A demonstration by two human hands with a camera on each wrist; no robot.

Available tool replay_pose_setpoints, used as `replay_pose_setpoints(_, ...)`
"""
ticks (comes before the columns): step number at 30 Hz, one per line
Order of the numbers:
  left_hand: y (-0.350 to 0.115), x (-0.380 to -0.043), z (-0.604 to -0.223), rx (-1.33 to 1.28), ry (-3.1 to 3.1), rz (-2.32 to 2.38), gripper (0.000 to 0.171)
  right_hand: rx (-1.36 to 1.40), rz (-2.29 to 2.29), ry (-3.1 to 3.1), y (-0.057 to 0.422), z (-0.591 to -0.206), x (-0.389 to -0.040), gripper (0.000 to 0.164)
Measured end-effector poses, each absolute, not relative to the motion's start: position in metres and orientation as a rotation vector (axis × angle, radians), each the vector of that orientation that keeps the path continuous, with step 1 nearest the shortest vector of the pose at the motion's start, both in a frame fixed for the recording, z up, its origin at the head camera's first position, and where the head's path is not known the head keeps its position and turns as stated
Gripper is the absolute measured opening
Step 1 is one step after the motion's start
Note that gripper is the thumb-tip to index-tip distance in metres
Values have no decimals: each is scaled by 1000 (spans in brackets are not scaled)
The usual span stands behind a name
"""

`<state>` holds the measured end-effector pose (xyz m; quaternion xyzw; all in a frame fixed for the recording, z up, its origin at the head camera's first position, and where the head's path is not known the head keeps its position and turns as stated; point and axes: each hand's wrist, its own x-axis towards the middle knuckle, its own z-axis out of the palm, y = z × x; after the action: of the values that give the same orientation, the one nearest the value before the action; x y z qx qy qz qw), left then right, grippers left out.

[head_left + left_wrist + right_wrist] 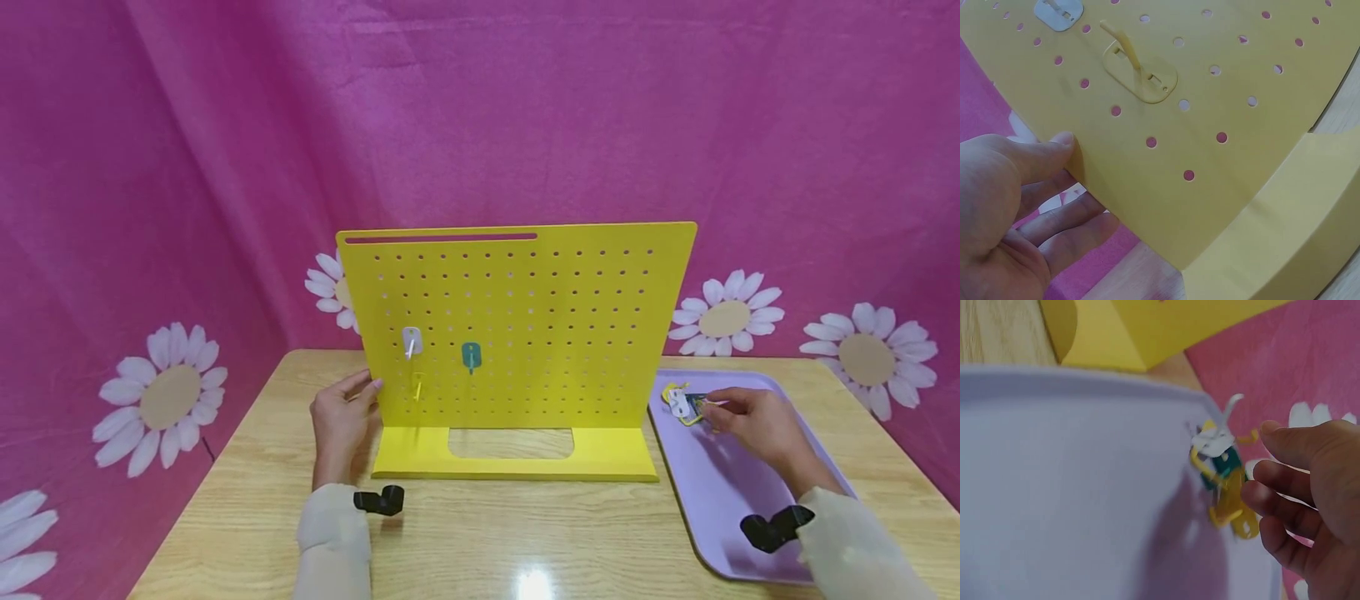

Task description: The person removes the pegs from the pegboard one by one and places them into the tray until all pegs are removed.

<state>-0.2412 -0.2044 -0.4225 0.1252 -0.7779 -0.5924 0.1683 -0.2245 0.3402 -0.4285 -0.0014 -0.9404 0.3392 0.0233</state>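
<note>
A yellow pegboard (517,333) stands upright on its base, tilted slightly back. My left hand (343,417) holds its left edge, thumb (1063,139) on the front face and the other fingers behind. On the board hang a white hook (412,342), a dark green hook (471,356) and a yellow hook (1141,75). My right hand (753,421) is over the far left part of a purple tray (735,508). Its bent fingertips are right at a small pile of hooks (1225,475), white, green and yellow, with a gap between thumb and forefinger.
The tray stands right of the board on a wood-grain table (457,533). Behind hangs a magenta cloth (480,117) with white daisies, meeting the table's back and sides. The board's base (600,465) has a wide cutout in it.
</note>
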Motion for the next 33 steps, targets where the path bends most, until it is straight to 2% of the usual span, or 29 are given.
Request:
replay_pose_setpoints(4,-203,-241,-423,351,-2214,-1666,29,83,1006,-2860,331,-419,-222,34)
replay_pose_setpoints(12,-202,-241,-424,357,-2218,-1640,29,164,1040,-2764,309,-404,-212,36)
replay_pose_setpoints(19,-203,-241,-424,350,-2205,-1639,29,352,1030,-2617,290,-395,-206,27)
replay_pose_setpoints(33,-202,-241,-423,361,-2205,-1656,29,504,1178,-2557,240,-368,-200,26)
